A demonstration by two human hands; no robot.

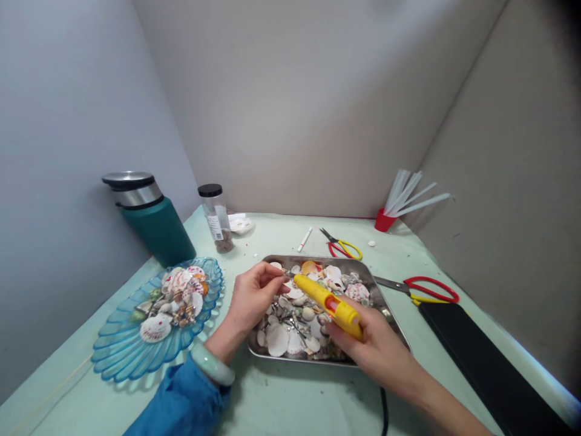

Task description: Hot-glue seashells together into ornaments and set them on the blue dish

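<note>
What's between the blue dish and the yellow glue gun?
In the head view, a strip of tabletop, then the left hand, partly over the tray.

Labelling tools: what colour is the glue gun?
The glue gun is mostly yellow; best in head view.

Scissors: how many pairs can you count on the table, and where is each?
2. One pair lies behind the metal tray; another pair lies to the tray's right. No others show.

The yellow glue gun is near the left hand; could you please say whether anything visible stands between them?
Nothing visible does: the left hand is close to the front of the yellow glue gun, which the right hand holds above shells in the metal tray. Whether they touch is unclear.
</note>
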